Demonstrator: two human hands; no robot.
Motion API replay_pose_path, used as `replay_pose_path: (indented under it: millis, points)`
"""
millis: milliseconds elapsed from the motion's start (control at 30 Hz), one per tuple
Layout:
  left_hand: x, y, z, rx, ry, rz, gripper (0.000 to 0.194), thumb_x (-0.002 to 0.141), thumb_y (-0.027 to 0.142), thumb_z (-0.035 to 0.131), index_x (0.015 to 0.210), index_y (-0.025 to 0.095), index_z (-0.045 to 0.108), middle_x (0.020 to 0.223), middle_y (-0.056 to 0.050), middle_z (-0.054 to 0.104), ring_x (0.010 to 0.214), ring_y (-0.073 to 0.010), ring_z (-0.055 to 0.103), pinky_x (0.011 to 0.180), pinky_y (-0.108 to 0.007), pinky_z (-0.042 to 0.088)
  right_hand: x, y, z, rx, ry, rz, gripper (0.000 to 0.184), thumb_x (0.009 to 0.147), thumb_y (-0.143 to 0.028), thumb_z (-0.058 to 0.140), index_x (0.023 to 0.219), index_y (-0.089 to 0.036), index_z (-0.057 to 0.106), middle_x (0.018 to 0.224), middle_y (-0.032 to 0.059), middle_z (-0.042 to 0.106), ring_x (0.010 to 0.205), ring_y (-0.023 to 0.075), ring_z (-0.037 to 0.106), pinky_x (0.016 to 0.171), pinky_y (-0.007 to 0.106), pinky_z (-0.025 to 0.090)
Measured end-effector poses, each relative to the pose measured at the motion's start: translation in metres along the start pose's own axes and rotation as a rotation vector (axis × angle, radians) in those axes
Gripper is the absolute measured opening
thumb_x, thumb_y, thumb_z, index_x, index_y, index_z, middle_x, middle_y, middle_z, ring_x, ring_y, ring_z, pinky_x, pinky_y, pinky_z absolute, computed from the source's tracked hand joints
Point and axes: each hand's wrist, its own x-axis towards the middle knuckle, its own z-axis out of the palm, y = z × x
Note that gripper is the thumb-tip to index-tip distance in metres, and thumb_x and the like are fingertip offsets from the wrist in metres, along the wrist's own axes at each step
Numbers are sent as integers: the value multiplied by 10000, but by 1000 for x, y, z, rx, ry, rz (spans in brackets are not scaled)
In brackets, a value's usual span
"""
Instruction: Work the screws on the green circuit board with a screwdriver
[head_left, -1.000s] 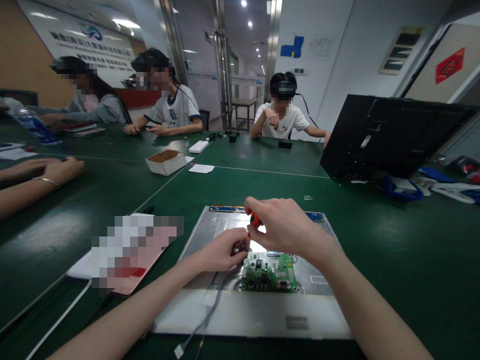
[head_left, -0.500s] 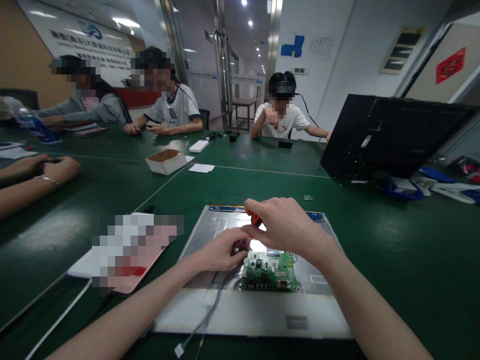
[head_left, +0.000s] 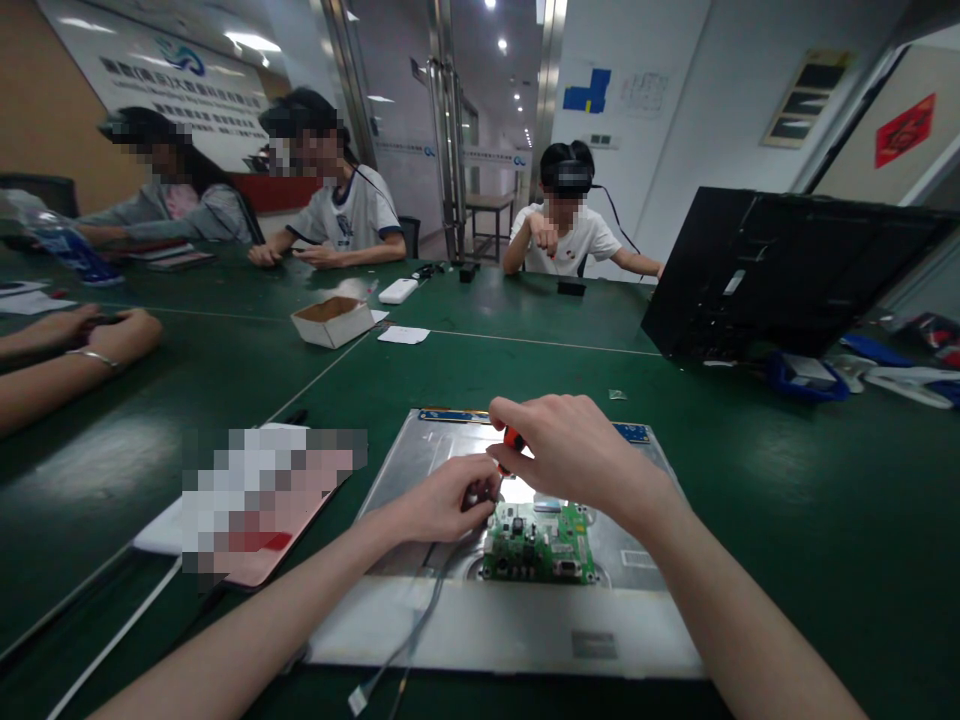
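Note:
A green circuit board [head_left: 541, 545] lies on the silvery back of a flat display panel [head_left: 510, 630]. My right hand [head_left: 570, 450] is closed round the red and black handle of a screwdriver [head_left: 513, 440], held above the board's far left corner. My left hand [head_left: 454, 500] rests at that same corner with its fingers curled in, close to the screwdriver's lower end; what they pinch is hidden. Thin cables [head_left: 424, 625] run from beneath my left hand across the panel to a white connector [head_left: 358, 700] at the near edge. The screwdriver's tip is out of sight.
Left of the panel lie a pink phone-like slab [head_left: 300, 525] and a white cable [head_left: 120, 635]. Farther off stands an open cardboard box [head_left: 334, 325]. A large black panel [head_left: 780, 270] leans at the right. Other people sit round the green table [head_left: 810, 520]; a co-worker's hands [head_left: 120, 335] are at the left.
My right fingers have shifted slightly round the screwdriver handle. My left hand, the circuit board and the panel stay where they were.

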Motion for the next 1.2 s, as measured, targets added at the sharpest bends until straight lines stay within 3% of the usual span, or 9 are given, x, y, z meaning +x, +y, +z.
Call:
replay_pose_path:
  millis: [133,300,433,500,700,867,1033,1133,1200]
  points:
    - [-1,0,1,-5,25,0,51,750,151,535,797,166,524,724,2,528,628,-142,463,572,-246,375,-1,0,0,34,13,-23,181,826,-236,550,1000,-198,521,819,10,676,639,132,550,496,272,215]
    - [-1,2,2,3,36,-2,41,760,157,522,799,169,525,709,13,501,596,-130,447,547,-236,363,0,0,-1,7,6,-7,201,917,-406,495,899,-218,562,724,-5,658,573,118,508,499,274,201]
    - [0,1,0,22,25,-1,48,753,147,530,796,168,531,720,6,522,626,-142,469,574,-245,384,1,-2,-2,-3,-8,14,122,886,-308,510,938,-208,557,730,-1,658,559,112,490,496,281,190]
    - [0,0,0,20,20,11,45,758,151,532,800,168,530,746,-4,548,648,-150,486,598,-254,400,1,-3,-2,10,-2,13,175,845,-278,526,999,-196,535,774,11,670,589,122,512,495,281,197]
    - [0,-2,2,19,14,-22,30,772,162,524,799,162,538,699,11,516,603,-134,460,554,-237,378,2,-1,1,-19,28,12,178,895,-386,506,946,-216,524,751,3,664,590,132,514,498,285,189]
    - [-1,-2,3,23,17,-6,34,768,151,531,799,160,541,734,-4,546,633,-143,473,582,-249,382,1,0,2,24,33,-9,146,824,-255,531,959,-202,520,793,1,663,602,120,512,491,286,187]
    - [-1,-1,2,21,30,8,29,774,151,516,792,165,534,724,3,531,623,-139,468,568,-242,365,1,0,2,-20,48,-11,178,890,-388,508,861,-218,548,728,-2,666,595,131,526,493,287,176]
    - [0,-1,1,23,33,38,52,744,132,520,782,168,523,712,10,520,625,-140,461,575,-243,364,1,0,2,-21,51,1,108,869,-313,519,896,-211,547,736,-2,677,598,134,544,488,283,176]
    - [1,-1,1,6,24,48,74,738,119,516,792,170,513,708,12,521,621,-139,459,574,-242,365,1,-1,2,26,50,-11,155,819,-247,545,965,-197,531,789,4,689,622,134,558,488,279,190]
